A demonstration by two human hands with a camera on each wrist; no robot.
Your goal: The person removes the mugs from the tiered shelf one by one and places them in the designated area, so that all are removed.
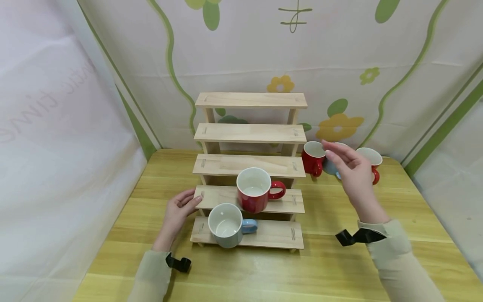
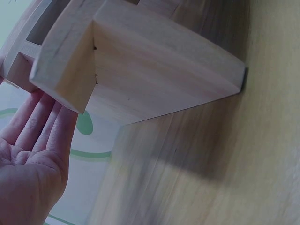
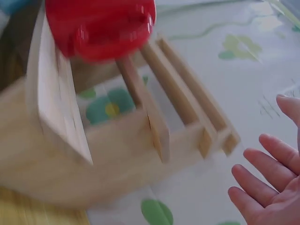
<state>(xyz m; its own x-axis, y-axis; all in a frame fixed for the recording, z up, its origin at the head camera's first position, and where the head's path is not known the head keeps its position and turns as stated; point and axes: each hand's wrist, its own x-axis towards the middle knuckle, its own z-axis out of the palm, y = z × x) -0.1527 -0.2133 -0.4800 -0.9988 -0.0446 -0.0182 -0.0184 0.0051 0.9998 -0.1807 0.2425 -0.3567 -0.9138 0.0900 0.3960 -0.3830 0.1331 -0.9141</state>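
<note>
A wooden tiered display stand (image 1: 249, 165) stands on the table, and my left hand (image 1: 177, 212) grips the left end of its second step from the bottom. The left wrist view has the fingers (image 2: 44, 126) lying against the stand's edge. A red mug (image 1: 254, 197) with a white inside sits on that second step, handle to the right. On the bottom step is a pale blue-grey mug (image 1: 225, 228) with a blue handle. My right hand (image 1: 352, 172), fingers extended and holding nothing, is in front of the mugs at the right; the right wrist view (image 3: 272, 183) confirms it.
Right of the stand, another red mug (image 1: 313, 158), a blue mug (image 1: 330, 165) partly hidden by my right hand, and a white-rimmed mug with a red handle (image 1: 371, 159) stand on the wooden table (image 1: 320, 268). A printed cloth (image 1: 245, 50) hangs behind.
</note>
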